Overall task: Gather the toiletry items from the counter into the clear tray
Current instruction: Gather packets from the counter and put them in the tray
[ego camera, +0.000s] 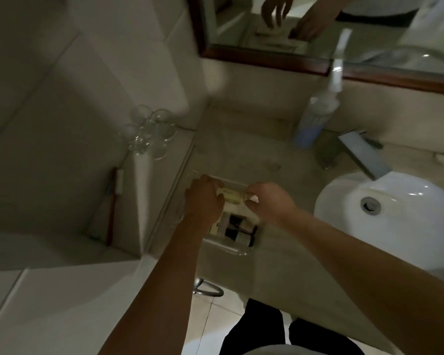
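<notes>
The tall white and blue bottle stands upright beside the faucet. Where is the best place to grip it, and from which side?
Probably the wide lower body of the tall white and blue bottle, approached from the front, the person's side. It stands upright near the back wall, with the metal faucet on its right; the narrow top offers less hold.

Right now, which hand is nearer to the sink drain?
Right. The right hand is over the clear tray, on the side toward the sink drain; the left hand is at the tray's far side.
</notes>
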The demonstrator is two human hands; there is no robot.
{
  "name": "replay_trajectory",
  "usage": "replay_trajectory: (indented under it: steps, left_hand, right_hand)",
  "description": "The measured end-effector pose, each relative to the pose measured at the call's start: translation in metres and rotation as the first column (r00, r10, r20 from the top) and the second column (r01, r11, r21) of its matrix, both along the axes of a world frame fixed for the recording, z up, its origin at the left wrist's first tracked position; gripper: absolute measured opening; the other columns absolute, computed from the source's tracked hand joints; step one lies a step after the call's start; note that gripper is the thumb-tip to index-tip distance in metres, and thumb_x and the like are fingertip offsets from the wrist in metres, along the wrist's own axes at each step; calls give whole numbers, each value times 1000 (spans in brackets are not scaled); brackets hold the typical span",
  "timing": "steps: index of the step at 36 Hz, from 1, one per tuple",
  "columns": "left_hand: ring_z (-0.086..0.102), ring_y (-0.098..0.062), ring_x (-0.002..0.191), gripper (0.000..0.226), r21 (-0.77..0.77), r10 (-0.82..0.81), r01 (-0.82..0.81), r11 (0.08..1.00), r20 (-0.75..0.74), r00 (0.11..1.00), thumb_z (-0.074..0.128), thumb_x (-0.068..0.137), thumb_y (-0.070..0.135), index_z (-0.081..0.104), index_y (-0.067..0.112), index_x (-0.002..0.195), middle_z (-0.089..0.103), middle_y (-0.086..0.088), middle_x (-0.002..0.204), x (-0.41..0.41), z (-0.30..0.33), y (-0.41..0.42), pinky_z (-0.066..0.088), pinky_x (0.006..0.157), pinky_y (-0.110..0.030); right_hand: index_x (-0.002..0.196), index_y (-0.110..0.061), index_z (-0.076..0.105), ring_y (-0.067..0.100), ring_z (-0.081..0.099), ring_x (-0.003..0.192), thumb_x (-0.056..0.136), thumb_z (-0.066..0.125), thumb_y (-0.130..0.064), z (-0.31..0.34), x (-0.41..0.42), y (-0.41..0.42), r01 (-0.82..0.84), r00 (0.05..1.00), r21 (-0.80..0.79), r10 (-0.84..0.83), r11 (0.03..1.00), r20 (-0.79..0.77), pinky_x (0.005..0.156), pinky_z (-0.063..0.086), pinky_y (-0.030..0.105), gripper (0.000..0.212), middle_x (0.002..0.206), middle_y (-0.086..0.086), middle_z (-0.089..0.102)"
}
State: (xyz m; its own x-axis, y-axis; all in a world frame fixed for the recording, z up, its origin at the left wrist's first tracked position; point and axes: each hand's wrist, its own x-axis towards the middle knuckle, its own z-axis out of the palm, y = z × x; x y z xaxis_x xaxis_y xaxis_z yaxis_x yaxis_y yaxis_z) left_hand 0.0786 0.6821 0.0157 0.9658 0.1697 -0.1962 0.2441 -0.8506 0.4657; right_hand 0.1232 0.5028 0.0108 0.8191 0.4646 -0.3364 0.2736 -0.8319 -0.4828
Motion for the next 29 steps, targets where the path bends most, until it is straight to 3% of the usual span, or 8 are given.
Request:
replay_trajectory:
  steps: [8,13,17,20,25,29]
  left_hand:
    - [57,-31,106,31,4,-274,275,962,66,959,63,83,17,66,18,114,62,-9,116,41,37,-146,45,94,-42]
    - [54,-29,115,35,71,-482,479,875,33,875,60,85,21,61,21,121,58,-7,123,55,50,-264,43,95,-37]
    - [54,-29,114,32,86,-613,608,789,55,788,61,86,21,62,21,118,57,-8,121,57,52,-366,43,98,-39]
    - [51,-26,117,32,98,-647,642,760,22,762,59,87,25,61,24,119,54,-4,124,53,52,-443,42,100,-38]
    - [47,-23,123,32,86,-671,674,734,-56,739,55,91,29,56,26,123,50,0,130,47,47,-559,42,101,-39]
    - [51,-25,121,33,42,-646,651,758,-90,758,57,89,27,59,26,123,52,-2,128,43,39,-633,45,98,-38]
  right_hand:
    - [129,-20,56,33,53,117,84,62,-30,38,5,-160,328,942,22,-328,945,65,92,49,42,46,124,11,58]
    - [131,-26,52,26,46,126,88,61,-32,52,-17,-282,521,847,49,-524,852,88,103,42,43,44,138,5,49]
    - [132,-22,51,26,46,128,90,60,-28,56,-41,-391,622,773,68,-625,780,107,103,37,38,43,137,3,50]
    - [134,-21,50,27,43,130,90,57,-27,50,-57,-472,685,720,69,-688,725,87,106,34,38,45,137,4,50]
    - [132,-21,52,28,47,123,88,59,-26,40,-84,-596,760,646,39,-761,648,63,102,42,40,44,132,7,51]
    - [131,-22,51,28,48,124,86,59,-25,25,-96,-675,794,607,29,-794,607,11,102,43,43,45,132,6,51]
